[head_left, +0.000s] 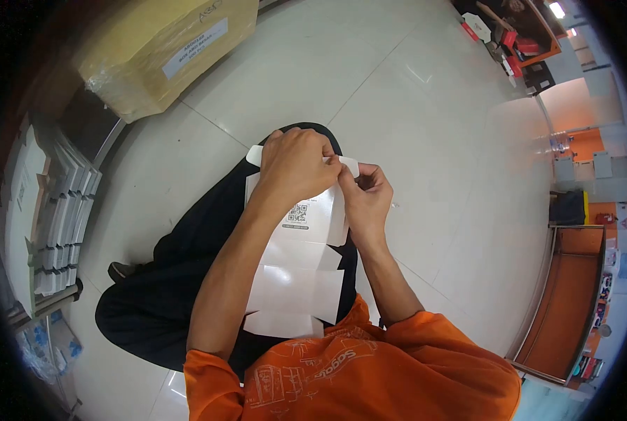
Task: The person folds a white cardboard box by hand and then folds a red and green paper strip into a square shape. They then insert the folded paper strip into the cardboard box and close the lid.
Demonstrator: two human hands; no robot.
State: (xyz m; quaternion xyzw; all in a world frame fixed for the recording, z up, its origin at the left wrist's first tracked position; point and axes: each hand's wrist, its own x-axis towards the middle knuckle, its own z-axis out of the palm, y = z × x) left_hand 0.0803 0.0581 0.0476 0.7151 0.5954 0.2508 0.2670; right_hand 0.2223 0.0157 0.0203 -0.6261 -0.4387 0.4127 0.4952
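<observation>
A flattened white cardboard box blank (292, 284) with a printed QR code lies across my lap, its creased flaps spread out. My left hand (296, 161) rests over the far end of the blank, fingers curled on the flap there. At that end's right corner, my right hand (369, 200) pinches the white flap between thumb and fingers. The two hands nearly touch at the fingertips. My left hand hides part of the flap and of the printed panel.
A large yellowish wrapped carton (138, 77) with a label stands on the floor at upper left. Stacked white flat cardboard (64, 217) is at the left. An orange-lined shelf unit (566, 295) stands at right. Tiled floor (440, 161) surrounds my crossed legs.
</observation>
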